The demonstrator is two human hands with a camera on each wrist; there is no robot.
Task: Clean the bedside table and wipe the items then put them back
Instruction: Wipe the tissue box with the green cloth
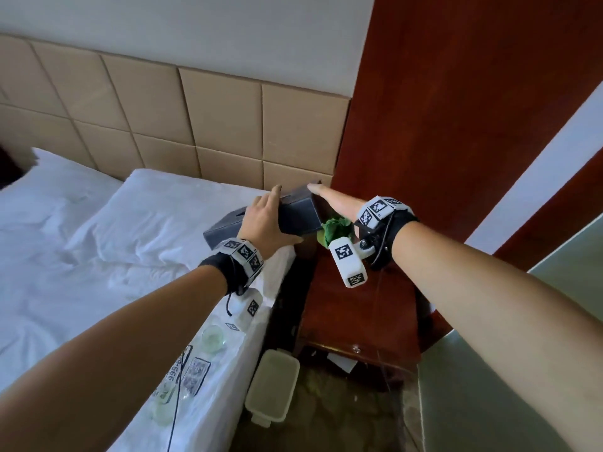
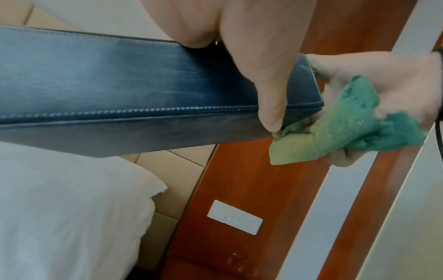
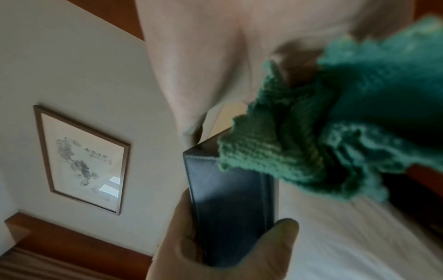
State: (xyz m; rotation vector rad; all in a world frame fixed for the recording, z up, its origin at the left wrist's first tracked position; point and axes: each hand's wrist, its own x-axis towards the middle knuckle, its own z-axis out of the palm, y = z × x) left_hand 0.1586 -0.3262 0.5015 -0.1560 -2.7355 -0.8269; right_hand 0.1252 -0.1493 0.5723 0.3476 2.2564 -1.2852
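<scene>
A dark blue-black leather-look rectangular tissue box w/ light stitching along its edges (image 1: 298, 213) is held up in the air, over the gap btwn the white-sheeted bed (image 1: 81, 256) and the reddish-brown wooden bedside table (image 1: 352, 301). A slot is seen in its top face in the head view; the long side looks worn and streaky in the left wrist view (image 2: 134, 83).

The left hand (image 1: 264, 223) is clamped on the box: thumb wrapped across the near side down to the bottom edge, fingers laid over the top. The box's left part sticks out past this hand toward the pillow (image 1: 169, 216).

At the box's right end the right hand (image 1: 339, 203) is placed, fingers stretched flat along that end face, w/ a crumpled green knitted cloth (image 1: 336, 231) trapped btwn palm and box. In the left wrist view the cloth (image 2: 335, 136) is seen bunched, its yellow-green fold touching the box's lower corner just beside the left thumb tip. In the right wrist view the cloth (image 3: 323, 132) covers the box's upper end (image 3: 230, 204).

On the bed edge, lower left, a white card w/ printed QR-type codes (image 1: 195, 375) is seen; its digits are too blurred to be read. Square black-and-white marker tags are carried on both wrist bands. A framed ink picture w/ small characters (image 3: 84, 163) is hung on the wall; the characters can't be made out.
</scene>
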